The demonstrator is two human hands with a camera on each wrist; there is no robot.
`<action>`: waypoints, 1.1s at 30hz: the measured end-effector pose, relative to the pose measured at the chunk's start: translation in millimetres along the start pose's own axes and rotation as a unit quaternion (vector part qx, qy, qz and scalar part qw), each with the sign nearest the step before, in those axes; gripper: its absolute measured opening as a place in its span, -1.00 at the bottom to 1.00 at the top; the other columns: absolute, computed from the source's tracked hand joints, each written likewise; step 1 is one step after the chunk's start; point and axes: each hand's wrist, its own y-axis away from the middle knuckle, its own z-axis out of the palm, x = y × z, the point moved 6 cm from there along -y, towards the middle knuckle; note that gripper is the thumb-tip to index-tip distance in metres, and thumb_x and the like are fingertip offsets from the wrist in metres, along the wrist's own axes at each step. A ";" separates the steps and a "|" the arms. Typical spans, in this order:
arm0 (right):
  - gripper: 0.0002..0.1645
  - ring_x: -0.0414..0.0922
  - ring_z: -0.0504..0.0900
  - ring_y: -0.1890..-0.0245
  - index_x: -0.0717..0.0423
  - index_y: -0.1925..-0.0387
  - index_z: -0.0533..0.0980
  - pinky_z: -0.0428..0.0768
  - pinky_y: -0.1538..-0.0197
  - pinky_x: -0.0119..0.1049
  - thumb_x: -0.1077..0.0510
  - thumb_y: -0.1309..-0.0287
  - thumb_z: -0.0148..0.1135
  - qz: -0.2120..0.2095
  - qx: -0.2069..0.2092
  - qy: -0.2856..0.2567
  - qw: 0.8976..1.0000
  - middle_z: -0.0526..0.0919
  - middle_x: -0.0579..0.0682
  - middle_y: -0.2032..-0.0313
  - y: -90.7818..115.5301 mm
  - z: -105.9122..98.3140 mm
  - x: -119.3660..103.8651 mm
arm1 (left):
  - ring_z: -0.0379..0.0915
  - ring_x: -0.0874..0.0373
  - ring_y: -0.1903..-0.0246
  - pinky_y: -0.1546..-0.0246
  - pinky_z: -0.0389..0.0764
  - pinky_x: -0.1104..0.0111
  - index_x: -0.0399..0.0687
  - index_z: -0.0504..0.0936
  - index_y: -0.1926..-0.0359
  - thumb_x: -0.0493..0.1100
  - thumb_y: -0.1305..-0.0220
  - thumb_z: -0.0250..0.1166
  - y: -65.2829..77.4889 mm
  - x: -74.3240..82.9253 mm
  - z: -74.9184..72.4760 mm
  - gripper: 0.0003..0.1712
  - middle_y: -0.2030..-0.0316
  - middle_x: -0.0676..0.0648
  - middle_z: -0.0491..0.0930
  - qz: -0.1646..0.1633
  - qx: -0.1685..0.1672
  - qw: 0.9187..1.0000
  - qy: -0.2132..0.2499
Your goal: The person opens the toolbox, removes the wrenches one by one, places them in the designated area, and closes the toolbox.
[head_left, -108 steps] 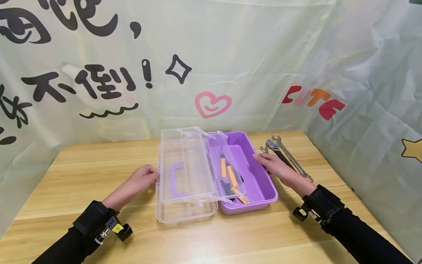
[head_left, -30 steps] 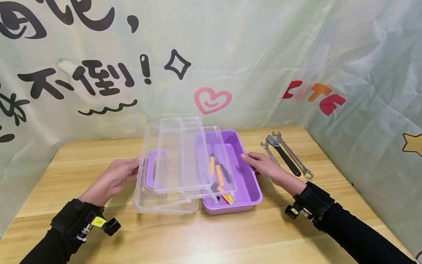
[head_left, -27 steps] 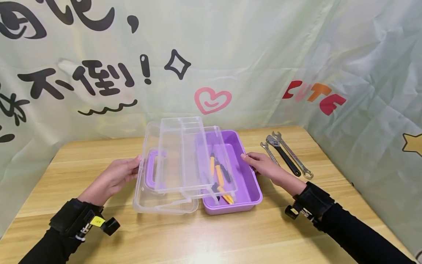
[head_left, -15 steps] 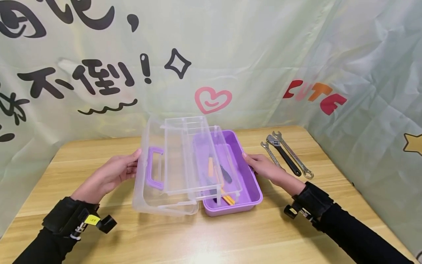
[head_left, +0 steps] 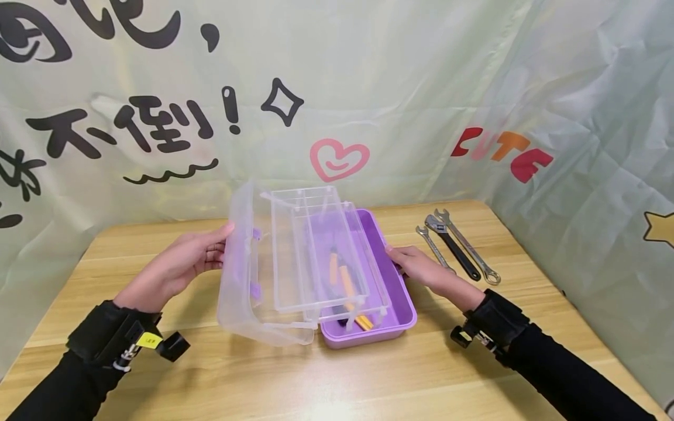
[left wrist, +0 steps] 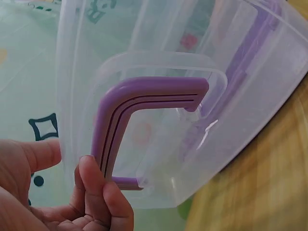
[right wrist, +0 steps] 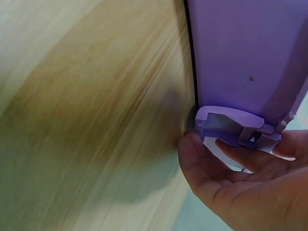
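A toolbox has a purple base (head_left: pixel 402 310) and a clear lid (head_left: pixel 237 275) that leans up at the left, with clear trays (head_left: pixel 310 251) raised between them. My left hand (head_left: pixel 192 263) holds the lid by its outer edge, thumb at the rim. In the left wrist view its curled fingers lie against the purple handle (left wrist: pixel 154 86). My right hand (head_left: pixel 421 269) grips the base's right wall, thumb at the rim. In the right wrist view its fingers are bent around the purple latch (right wrist: pixel 240 127). Orange-handled tools (head_left: pixel 347 280) lie in the base, partly veiled by the trays.
Right of the toolbox, a small wrench (head_left: pixel 434 248), a black-handled adjustable wrench (head_left: pixel 455 248) and a long combination wrench (head_left: pixel 471 248) lie on the wooden table (head_left: pixel 337 380). A printed cloth (head_left: pixel 411 88) hangs behind the table and along its right side.
The toolbox has slid left since the oldest frame. My left hand has raised the lid from lying flat to a steep tilt, and the trays have shifted right over the base.
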 end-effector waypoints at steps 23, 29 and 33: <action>-0.33 -0.10 0.65 0.09 0.43 -0.29 0.47 0.62 0.03 -0.25 -0.06 -0.65 -0.23 0.006 0.008 0.016 1.000 0.70 0.22 0.02 -1.8 6.1 -4.5 | 0.43 0.31 0.42 0.25 0.54 0.48 -0.01 0.60 0.31 0.13 -0.48 0.23 -6.6 41.5 18.2 -0.65 0.44 0.14 0.53 0.005 0.012 0.998 -0.053; -0.34 -0.13 0.64 0.11 0.43 -0.29 0.47 0.62 0.04 -0.27 -0.06 -0.65 -0.23 -0.003 0.011 0.014 1.000 0.71 0.22 0.02 -2.6 7.8 -7.0 | 0.41 0.28 0.39 0.20 0.52 0.47 -0.04 0.57 0.31 0.17 -0.44 0.27 -8.0 48.5 23.9 -0.61 0.43 0.13 0.48 0.000 0.012 0.997 -0.070; -0.34 -0.13 0.65 0.11 0.42 -0.31 0.46 0.61 0.06 -0.30 -0.06 -0.66 -0.24 -0.013 0.011 0.013 1.000 0.71 0.23 0.01 -3.2 8.3 -7.8 | 0.42 0.30 0.43 0.23 0.54 0.48 -0.06 0.56 0.30 0.19 -0.41 0.28 -11.4 53.5 28.7 -0.59 0.43 0.13 0.50 -0.006 0.019 0.996 -0.083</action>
